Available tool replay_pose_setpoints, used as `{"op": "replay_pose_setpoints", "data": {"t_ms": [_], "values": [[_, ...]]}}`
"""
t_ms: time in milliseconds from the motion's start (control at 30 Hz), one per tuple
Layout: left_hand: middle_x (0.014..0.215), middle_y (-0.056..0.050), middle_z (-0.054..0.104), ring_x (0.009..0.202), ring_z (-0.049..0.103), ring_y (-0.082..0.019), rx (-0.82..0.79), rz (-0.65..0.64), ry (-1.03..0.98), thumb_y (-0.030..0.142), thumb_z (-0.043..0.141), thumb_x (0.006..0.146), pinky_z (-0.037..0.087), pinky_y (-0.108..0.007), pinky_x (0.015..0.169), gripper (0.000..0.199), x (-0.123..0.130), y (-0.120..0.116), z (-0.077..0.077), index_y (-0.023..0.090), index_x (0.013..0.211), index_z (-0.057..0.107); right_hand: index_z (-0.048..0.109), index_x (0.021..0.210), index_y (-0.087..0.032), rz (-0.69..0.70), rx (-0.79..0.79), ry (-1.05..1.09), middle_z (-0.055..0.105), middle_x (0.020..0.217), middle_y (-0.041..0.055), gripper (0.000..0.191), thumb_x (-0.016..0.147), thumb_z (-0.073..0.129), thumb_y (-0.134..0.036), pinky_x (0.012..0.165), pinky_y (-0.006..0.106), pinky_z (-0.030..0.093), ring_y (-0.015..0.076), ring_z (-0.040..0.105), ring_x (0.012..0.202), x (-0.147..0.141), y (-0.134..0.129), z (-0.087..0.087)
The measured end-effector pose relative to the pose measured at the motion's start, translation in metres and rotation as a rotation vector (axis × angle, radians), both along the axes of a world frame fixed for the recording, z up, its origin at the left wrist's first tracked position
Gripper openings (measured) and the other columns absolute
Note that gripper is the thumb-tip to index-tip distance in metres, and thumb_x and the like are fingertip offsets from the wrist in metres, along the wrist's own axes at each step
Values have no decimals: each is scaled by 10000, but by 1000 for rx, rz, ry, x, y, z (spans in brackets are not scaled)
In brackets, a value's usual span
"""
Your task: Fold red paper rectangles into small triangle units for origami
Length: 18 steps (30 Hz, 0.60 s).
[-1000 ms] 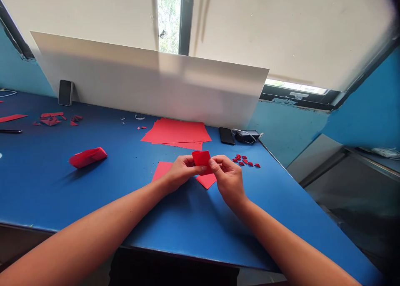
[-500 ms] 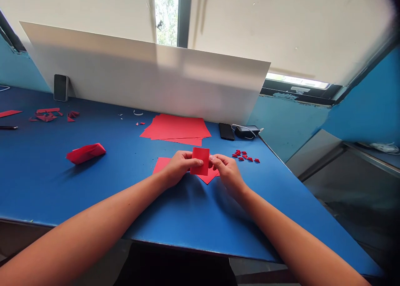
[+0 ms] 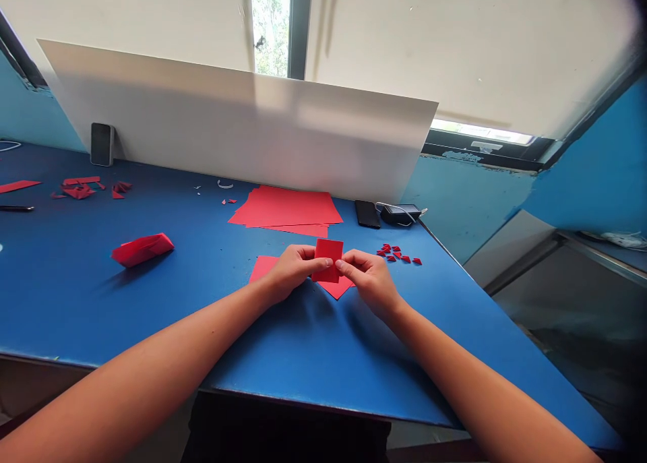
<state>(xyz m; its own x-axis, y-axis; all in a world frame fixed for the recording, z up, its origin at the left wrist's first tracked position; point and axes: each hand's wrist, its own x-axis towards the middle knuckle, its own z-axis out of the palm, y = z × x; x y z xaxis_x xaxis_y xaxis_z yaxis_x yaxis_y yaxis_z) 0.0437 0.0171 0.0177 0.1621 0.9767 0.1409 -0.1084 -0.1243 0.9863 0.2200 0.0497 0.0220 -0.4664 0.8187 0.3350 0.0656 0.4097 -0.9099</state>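
Observation:
A small red paper rectangle (image 3: 328, 249) is held upright between my two hands, just above the table. My left hand (image 3: 296, 264) pinches its left side, thumb lying across the front. On the right edge, the thumb and fingers of my right hand (image 3: 368, 274) are closed on the same paper. Beneath the hands lie more red paper pieces (image 3: 337, 290), partly hidden by them. Several small folded red triangles (image 3: 397, 253) lie to the right of my right hand.
A stack of red sheets (image 3: 288, 207) lies behind the hands, beside a black phone (image 3: 366, 214) and a dark device with a white cable (image 3: 401, 213). On the left of the blue table (image 3: 202, 315) are a folded red paper piece (image 3: 143, 250) and red scraps (image 3: 78, 189). A white board (image 3: 227, 126) leans behind.
My right thumb has moved left onto the front of the red paper rectangle, near my left thumb. The view has shifted slightly; the table items have not moved.

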Motion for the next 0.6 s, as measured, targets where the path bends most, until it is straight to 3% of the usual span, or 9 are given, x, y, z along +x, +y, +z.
{"op": "replay_pose_setpoints", "data": {"t_ms": [133, 300, 600], "values": [[885, -78, 709, 789, 638, -198, 15, -17, 33, 362, 684, 741, 479, -301, 746, 274, -1, 1, -1, 134, 889, 723, 643, 699, -177, -8, 54, -18, 592, 694, 13, 198, 800, 627, -346, 612, 271, 417, 152, 520, 657, 0, -1, 1], [828, -76, 701, 746, 632, -189, 33, 3, 44, 346, 703, 725, 475, -292, 714, 277, -4, 3, -3, 112, 871, 724, 678, 777, -181, 48, -18, 38, 641, 754, 22, 188, 798, 639, -364, 658, 283, 452, 164, 569, 703, -1, 1, -3], [863, -86, 716, 788, 653, -211, -43, 20, 46, 342, 727, 695, 479, -308, 724, 301, -1, 0, 3, 112, 890, 726, 650, 690, -179, 44, -99, 89, 608, 691, 4, 182, 772, 667, -341, 641, 271, 434, 145, 535, 660, -1, 0, -2]]}}
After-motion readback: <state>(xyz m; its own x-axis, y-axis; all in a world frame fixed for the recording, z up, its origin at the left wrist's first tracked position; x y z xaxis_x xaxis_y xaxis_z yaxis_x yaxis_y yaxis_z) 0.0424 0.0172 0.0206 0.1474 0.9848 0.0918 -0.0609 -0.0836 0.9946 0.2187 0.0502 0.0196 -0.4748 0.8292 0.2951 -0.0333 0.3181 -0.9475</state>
